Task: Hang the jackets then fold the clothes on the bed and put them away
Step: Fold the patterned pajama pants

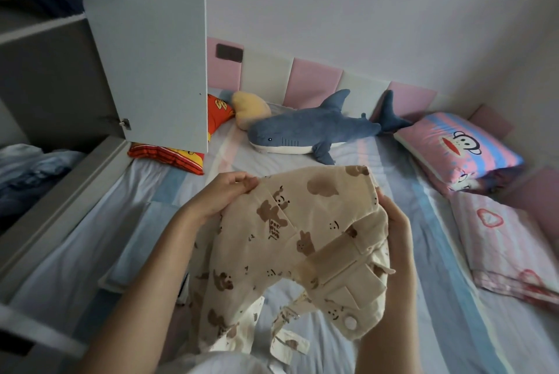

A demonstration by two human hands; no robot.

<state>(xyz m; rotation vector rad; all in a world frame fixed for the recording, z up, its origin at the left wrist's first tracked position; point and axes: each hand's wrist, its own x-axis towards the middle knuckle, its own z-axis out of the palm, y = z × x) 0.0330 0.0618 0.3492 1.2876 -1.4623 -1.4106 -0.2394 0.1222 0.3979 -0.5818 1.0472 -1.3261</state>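
A cream jacket (305, 240) printed with brown bears hangs in the air above the bed (393, 307). My left hand (225, 195) pinches its upper left edge between thumb and fingers. My right hand (397, 222) grips its right side near the collar, fingers curled behind the fabric. The lower part of the jacket droops toward my body and its white snap button shows at the lower right. A pale blue folded piece (142, 243) lies flat on the bed under my left forearm.
An open wardrobe door (151, 40) stands at the left over the bed's edge, shelves with blue clothes (30, 168) behind it. A blue shark plush (317, 131), a yellow cushion (251, 108), a red pillow (169, 154) and pink pillows (456, 149) lie along the headboard.
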